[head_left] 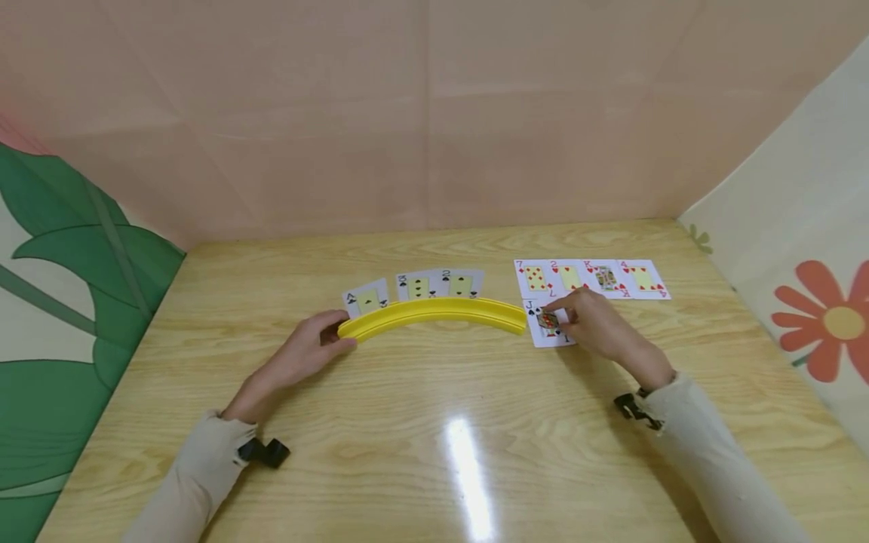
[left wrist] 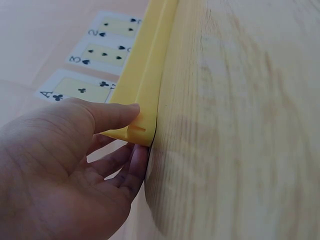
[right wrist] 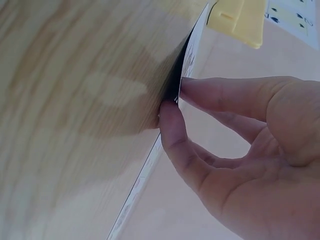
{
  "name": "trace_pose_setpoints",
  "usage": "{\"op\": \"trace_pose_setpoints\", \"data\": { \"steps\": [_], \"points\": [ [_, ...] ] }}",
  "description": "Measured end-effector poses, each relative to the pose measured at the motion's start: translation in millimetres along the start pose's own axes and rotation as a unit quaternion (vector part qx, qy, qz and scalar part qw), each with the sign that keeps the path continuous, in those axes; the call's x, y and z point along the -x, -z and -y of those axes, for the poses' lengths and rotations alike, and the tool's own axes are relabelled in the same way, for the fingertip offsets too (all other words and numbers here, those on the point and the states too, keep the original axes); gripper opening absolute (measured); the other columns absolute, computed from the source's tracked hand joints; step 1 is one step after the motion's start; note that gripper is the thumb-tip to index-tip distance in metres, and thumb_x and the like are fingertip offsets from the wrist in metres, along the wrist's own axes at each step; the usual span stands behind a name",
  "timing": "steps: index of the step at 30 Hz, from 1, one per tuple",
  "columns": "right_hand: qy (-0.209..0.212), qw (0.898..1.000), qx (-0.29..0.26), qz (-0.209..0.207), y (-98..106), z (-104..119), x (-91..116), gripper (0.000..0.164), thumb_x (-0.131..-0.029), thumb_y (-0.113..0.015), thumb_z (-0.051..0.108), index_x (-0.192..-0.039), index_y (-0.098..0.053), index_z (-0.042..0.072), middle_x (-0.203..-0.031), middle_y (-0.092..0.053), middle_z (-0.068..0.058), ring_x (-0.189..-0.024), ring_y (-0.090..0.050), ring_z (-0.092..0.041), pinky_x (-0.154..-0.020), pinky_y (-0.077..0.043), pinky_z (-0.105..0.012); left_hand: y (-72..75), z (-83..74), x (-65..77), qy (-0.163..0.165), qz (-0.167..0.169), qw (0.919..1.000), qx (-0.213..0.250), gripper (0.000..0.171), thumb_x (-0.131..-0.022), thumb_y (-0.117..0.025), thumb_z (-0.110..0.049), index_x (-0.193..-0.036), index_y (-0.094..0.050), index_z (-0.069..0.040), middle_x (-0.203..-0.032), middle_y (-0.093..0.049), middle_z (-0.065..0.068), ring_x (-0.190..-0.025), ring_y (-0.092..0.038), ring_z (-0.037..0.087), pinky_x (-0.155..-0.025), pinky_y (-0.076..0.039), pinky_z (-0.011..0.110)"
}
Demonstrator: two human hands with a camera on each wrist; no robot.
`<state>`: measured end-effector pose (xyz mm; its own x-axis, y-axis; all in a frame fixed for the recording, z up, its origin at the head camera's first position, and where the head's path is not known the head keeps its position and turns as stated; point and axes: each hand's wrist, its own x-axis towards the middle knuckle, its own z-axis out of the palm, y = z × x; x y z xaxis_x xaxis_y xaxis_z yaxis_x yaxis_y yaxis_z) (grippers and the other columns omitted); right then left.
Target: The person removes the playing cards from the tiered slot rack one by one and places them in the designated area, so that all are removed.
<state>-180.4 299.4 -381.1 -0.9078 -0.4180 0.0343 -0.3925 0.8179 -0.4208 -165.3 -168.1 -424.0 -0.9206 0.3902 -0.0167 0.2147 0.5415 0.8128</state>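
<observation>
Between the thumb and fingers of the right hand (head_left: 600, 328), closed to a narrow pinch, I see the jack of spades (head_left: 536, 337), face up just beside the right end of the yellow holder (head_left: 434, 308). The left hand (head_left: 308, 351) pinches its other end. Three black cards (head_left: 419, 286) line the holder; four red cards (head_left: 606, 279) lie beyond the jack.

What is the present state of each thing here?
Curved yellow plastic card holder: gripped at left end
Three white rectangular black-suit cards: standing in holder, faces showing
White jack of spades: pinched, partly lifted
Four white red-suit cards: face up, side by side
Left hand: gripping holder
Right hand: pinching jack
</observation>
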Motion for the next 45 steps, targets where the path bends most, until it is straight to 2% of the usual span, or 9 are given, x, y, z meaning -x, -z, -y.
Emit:
{"op": "trace_pose_setpoints", "data": {
  "steps": [12, 20, 29, 33, 36, 45],
  "points": [
    [0.010, 1.000, 0.017, -0.010, -1.6, 1.0, 1.3, 0.030, -0.080, -0.072, -0.008, -0.109, -0.075, -0.001, -0.059, -0.051, 0.000, -0.065, -0.043, -0.016, -0.064, -0.035, -0.033, -0.9, 0.5, 0.5, 0.005, -0.004, 1.0000, -0.006, 0.044, -0.096, -0.068, -0.015, -0.138, -0.056, -0.006, -0.125, -0.061, 0.011, -0.097, -0.056, 0.021, -0.079, -0.049, 0.030],
    [0.007, 0.999, 0.029, -0.013, -0.2, 1.4, 2.2, 0.034, -0.079, -0.071, -0.008, -0.112, -0.073, -0.004, -0.063, -0.049, -0.001, -0.080, -0.048, -0.027, -0.071, -0.036, -0.038, -1.7, 0.4, -1.8, 0.000, -0.006, 1.0000, -0.005, 0.044, -0.096, -0.068, -0.016, -0.137, -0.057, -0.005, -0.125, -0.061, 0.013, -0.097, -0.055, 0.021, -0.080, -0.048, 0.031],
    [0.009, 0.999, 0.034, -0.016, -0.1, 2.6, 2.8, 0.035, -0.078, -0.071, -0.010, -0.112, -0.072, -0.004, -0.064, -0.053, -0.003, -0.078, -0.049, -0.027, -0.069, -0.038, -0.038, -2.2, -0.4, -2.7, 0.003, -0.002, 1.0000, -0.006, 0.044, -0.097, -0.067, -0.016, -0.138, -0.056, -0.006, -0.127, -0.060, 0.012, -0.098, -0.055, 0.022, -0.081, -0.047, 0.033],
    [0.007, 0.999, 0.029, -0.042, 1.5, 5.2, 2.7, 0.033, -0.079, -0.070, -0.011, -0.112, -0.071, -0.005, -0.082, -0.064, -0.017, -0.079, -0.057, -0.027, -0.068, -0.048, -0.040, -1.9, -0.6, -2.1, 0.007, -0.001, 1.0000, -0.004, 0.045, -0.097, -0.067, -0.016, -0.139, -0.055, -0.006, -0.128, -0.060, 0.012, -0.099, -0.055, 0.022, -0.082, -0.047, 0.034],
    [0.004, 0.998, 0.017, -0.058, 3.5, 8.3, 2.2, 0.030, -0.083, -0.068, -0.009, -0.113, -0.070, -0.007, -0.100, -0.066, -0.025, -0.077, -0.063, -0.028, -0.066, -0.053, -0.042, -1.4, -0.6, -1.7, 0.007, -0.001, 1.0000, 0.001, 0.045, -0.097, -0.067, -0.016, -0.139, -0.055, -0.005, -0.128, -0.060, 0.013, -0.099, -0.055, 0.022, -0.082, -0.048, 0.035],
    [-0.004, 0.997, -0.001, -0.073, 6.4, 23.2, -0.4, 0.028, -0.090, -0.067, -0.002, -0.118, -0.066, -0.005, -0.114, -0.063, -0.024, -0.090, -0.064, -0.034, -0.073, -0.056, -0.046, -2.1, -0.5, -2.1, 0.006, 0.001, 1.0000, 0.002, 0.045, -0.097, -0.067, -0.016, -0.140, -0.055, -0.006, -0.128, -0.060, 0.013, -0.099, -0.056, 0.022, -0.082, -0.048, 0.035]
  ]
}}
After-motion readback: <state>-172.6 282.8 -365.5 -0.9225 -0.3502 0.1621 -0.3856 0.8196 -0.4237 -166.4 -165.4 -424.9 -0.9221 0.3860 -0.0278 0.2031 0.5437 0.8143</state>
